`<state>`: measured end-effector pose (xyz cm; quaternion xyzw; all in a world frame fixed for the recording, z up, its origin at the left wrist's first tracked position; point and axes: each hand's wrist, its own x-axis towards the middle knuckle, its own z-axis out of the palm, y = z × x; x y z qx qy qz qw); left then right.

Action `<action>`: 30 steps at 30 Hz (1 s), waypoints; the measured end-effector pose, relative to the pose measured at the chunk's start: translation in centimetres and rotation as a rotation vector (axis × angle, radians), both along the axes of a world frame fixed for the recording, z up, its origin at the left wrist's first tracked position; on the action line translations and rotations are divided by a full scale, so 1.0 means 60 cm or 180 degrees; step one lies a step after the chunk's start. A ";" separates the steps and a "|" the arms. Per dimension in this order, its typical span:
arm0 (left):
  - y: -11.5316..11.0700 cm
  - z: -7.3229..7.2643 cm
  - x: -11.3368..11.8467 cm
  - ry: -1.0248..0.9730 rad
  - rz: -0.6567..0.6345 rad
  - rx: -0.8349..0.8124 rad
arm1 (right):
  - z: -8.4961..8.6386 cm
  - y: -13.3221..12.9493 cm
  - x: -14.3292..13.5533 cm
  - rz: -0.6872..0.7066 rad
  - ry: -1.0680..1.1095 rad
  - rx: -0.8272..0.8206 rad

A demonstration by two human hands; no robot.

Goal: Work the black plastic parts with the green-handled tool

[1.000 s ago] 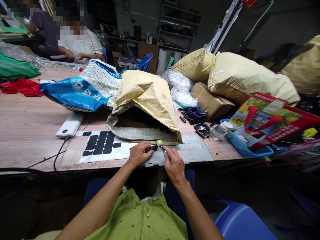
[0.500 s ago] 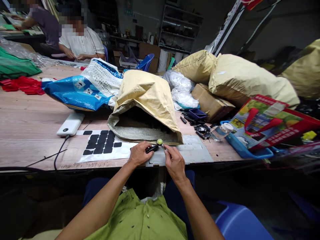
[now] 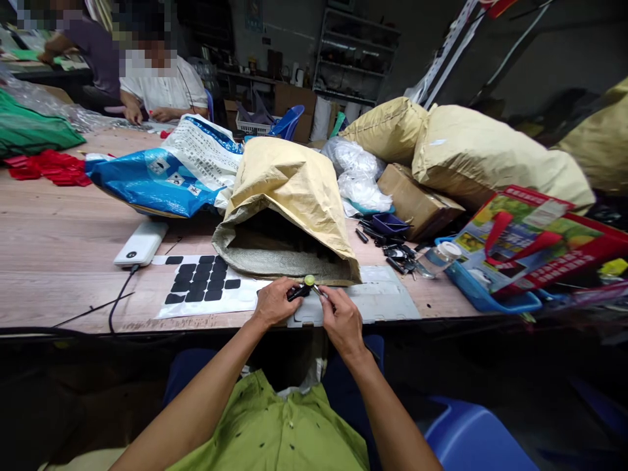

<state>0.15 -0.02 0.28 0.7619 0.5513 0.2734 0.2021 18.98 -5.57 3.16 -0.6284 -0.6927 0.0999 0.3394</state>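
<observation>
Just before the paper sack point(image 3: 289, 170), the left hand point(image 3: 275, 302) has its fingers around a black piece point(image 3: 299, 292), beside a yellow-green disc point(image 3: 309, 280); the right hand point(image 3: 342, 322) pinches a slim metal tool point(image 3: 318, 290). If the tool slips, I'd guess the disc gets scratched.

Tabletop point(image 3: 59, 229) moderately lit, apparently from above: paper sack point(image 3: 289, 163) bright on top (mouth in deep shadow). Back shelves point(image 3: 360, 52) dim, area under table point(image 3: 98, 399) near black. Glare streaks on blue plastic bag point(image 3: 132, 173). Wide-angle stretch, smearing toward right edge; small held piece point(image 3: 309, 280) soft. Two heads point(image 3: 142, 33) pixelated.
</observation>
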 end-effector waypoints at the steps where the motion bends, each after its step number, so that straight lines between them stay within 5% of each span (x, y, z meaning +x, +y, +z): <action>1: 0.000 0.000 0.000 0.0015 0.0002 0.0003 | -0.001 0.010 0.008 -0.0075 -0.0028 0.0059; 9: 0.003 0.001 -0.002 -0.0052 -0.0031 0.0003 | -0.045 0.074 0.052 -0.0907 -0.0963 0.0196; 23: 0.001 0.001 -0.005 -0.0233 -0.0081 -0.0003 | -0.061 0.070 0.040 -0.1125 -0.1333 0.0131; 26: -0.026 0.015 -0.004 -0.0503 -0.0366 0.0082 | -0.061 0.070 0.040 -0.1109 -0.1346 0.0111; 30: -0.107 0.024 0.001 -0.0708 -0.1104 -0.0220 | -0.062 0.069 0.040 -0.1140 -0.1353 0.0102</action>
